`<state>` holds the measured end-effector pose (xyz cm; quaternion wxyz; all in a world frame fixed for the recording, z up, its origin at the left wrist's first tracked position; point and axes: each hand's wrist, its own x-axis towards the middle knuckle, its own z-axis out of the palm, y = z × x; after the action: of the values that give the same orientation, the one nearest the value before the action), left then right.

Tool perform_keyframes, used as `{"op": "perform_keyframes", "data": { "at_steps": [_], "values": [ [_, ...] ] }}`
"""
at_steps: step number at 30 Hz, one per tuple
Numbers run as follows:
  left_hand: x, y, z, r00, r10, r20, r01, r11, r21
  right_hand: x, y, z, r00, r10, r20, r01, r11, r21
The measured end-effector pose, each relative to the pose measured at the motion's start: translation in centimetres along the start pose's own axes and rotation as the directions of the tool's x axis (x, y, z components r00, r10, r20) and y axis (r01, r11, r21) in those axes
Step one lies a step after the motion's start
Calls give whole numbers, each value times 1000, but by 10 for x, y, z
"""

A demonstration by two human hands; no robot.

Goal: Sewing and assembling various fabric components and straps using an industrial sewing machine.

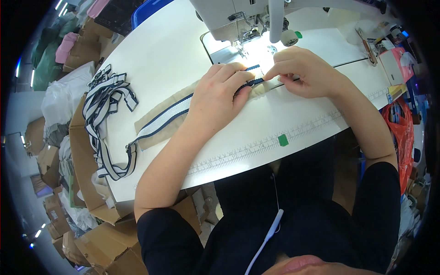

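Observation:
My left hand (217, 94) bends over a white webbing strap (169, 113) with dark blue edges, holding it down along a beige fabric strip (149, 120). Its thumb and fingers close on the strap's edge. At the strap's far end, close to the needle area, my right hand (305, 73) has thumb and forefinger bent at the edge of the work; what exactly they pinch is partly hidden. The lit sewing machine (233, 18) stands just beyond both hands. More of the striped strap (106, 158) trails left into a loose heap on the tabletop.
A printed ruler scale (243, 153) with a green tape piece (283, 140) runs along the white table's (151, 87) near edge. Cardboard boxes (107, 243) crowd the left. Tweezers (366, 48) lie at the right, and a red plastic bag (401, 133) hangs there.

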<state>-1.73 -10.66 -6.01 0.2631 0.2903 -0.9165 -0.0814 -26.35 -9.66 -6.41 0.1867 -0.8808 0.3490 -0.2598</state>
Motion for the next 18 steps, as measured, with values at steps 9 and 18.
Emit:
{"op": "perform_keyframes", "data": {
  "at_steps": [9, 18],
  "values": [
    [-1, 2, -1, 1000, -9, 8, 9, 1000, 7, 1, -8, -1, 995, -76, 59, 81, 993, -89],
    [0, 0, 0, 999, 27, -18, -27, 1000, 12, 0, -2, 1, 991, -121, 60, 126, 989, -75]
  ]
}}
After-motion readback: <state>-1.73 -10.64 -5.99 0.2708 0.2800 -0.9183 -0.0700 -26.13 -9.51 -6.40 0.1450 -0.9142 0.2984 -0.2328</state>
